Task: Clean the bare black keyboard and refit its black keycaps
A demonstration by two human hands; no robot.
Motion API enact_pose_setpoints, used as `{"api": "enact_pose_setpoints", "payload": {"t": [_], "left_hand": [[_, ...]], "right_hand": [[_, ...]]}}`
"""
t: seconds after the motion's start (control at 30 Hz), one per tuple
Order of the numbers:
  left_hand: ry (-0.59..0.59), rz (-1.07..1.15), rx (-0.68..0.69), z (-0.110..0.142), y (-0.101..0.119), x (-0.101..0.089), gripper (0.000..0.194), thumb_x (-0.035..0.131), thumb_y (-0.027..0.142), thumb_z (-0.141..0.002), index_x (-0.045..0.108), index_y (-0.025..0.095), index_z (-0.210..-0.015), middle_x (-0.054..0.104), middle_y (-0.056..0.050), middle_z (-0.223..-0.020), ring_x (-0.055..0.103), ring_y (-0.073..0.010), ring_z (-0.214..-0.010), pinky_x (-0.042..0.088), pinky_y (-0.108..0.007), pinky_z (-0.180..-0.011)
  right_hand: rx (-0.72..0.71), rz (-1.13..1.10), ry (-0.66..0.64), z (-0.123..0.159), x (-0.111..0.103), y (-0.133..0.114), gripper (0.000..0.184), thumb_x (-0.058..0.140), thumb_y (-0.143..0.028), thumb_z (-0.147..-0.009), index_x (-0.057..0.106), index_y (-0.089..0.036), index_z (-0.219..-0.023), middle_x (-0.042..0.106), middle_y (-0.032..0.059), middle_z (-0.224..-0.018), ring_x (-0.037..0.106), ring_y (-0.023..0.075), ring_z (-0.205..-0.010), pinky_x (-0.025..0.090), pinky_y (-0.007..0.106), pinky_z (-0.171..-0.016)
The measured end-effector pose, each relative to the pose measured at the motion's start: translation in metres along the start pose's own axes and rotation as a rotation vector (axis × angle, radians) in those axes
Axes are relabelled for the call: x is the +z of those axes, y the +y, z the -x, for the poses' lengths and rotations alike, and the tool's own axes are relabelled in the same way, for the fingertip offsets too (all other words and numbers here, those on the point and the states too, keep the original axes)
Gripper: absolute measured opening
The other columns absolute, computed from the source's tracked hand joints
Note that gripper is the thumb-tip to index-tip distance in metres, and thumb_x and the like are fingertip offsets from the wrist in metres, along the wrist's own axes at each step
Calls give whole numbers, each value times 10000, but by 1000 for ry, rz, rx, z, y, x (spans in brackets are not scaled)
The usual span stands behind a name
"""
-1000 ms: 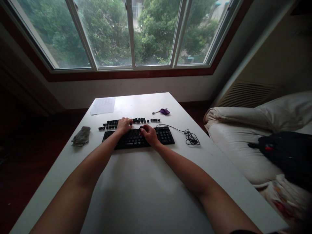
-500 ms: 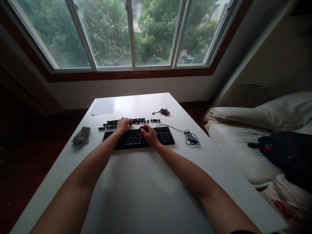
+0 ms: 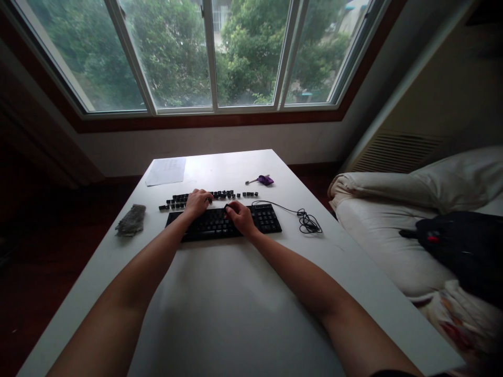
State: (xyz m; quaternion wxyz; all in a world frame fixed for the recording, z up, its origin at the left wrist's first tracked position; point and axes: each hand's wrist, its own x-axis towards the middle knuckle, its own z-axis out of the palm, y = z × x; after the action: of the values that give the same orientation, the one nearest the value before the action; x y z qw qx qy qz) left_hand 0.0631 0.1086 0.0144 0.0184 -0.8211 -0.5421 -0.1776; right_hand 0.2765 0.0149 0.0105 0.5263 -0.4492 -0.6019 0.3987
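A black keyboard (image 3: 212,228) lies crosswise on the white table (image 3: 236,293). Loose black keycaps (image 3: 226,194) stand in rows just behind it. Over the left part of these rows, my left hand (image 3: 198,202) is bent downward, its thumb and fingertips closed round a small dark keycap. Above the middle right of the keyboard, my right hand (image 3: 241,217) pinches another small black keycap between thumb and forefinger. My hands and wrists hide some of the keys and part of the keycap rows.
The keyboard's cable (image 3: 310,222) lies coiled at the right. Behind the rows is a purple-handled brush-like tool (image 3: 265,180). A grey cloth (image 3: 131,220) lies left, a paper sheet (image 3: 165,171) at the far left corner. A sofa (image 3: 377,225) with a dark bag (image 3: 463,251) stands right.
My left hand has shifted very slightly to the left over the keycap rows. My right hand stays almost still, with the keycap in its fingertips.
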Motion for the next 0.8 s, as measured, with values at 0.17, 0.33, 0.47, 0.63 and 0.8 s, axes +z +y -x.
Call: {"api": "enact_pose_setpoints", "payload": {"t": [0.17, 0.33, 0.47, 0.63, 0.8], "left_hand": [[-34, 10, 64, -4, -1, -1, 312, 577, 158, -798, 760, 327, -986, 670, -30, -1134, 510, -264, -1077, 406, -408, -959], [-62, -17, 91, -5, -3, -1, 332, 560, 152, -795, 759, 321, -1001, 678, -42, -1129, 503, -273, -1101, 410, -420, -947], [-68, -44, 98, -3, -4, -2, 311, 563, 152, -785, 750, 292, -990, 685, -56, -1117, 502, -288, -1117, 412, -427, -940], [-69, -46, 100, -3, -3, -4, 302, 569, 144, -777, 743, 285, -979, 689, -61, -1106, 514, -286, -1109, 415, -429, -938], [-77, -37, 76, -3, -3, -4, 294, 561, 144, -781, 749, 285, -958, 699, -56, -1098, 521, -284, -1109, 414, -435, -950]], "right_hand": [[1, -14, -5, 0, 0, 1, 275, 549, -468, -831, 593, -204, -891, 671, 15, -782, 660, 173, -657, 511, 274, -627], [-12, -15, 2, 0, 0, 1, 265, 553, -456, -830, 597, -201, -884, 658, 9, -754, 661, 174, -645, 501, 271, -616], [-12, -5, -3, 0, 0, 1, 261, 549, -456, -834, 598, -204, -885, 667, 9, -764, 660, 170, -644, 500, 271, -623], [-14, -14, -2, 1, 0, 0, 261, 554, -456, -835, 598, -204, -886, 666, 11, -774, 665, 171, -643, 499, 270, -614], [-2, -1, -5, 0, -1, 0, 273, 557, -469, -832, 599, -205, -890, 669, 12, -772, 667, 173, -644, 506, 274, -621]]}}
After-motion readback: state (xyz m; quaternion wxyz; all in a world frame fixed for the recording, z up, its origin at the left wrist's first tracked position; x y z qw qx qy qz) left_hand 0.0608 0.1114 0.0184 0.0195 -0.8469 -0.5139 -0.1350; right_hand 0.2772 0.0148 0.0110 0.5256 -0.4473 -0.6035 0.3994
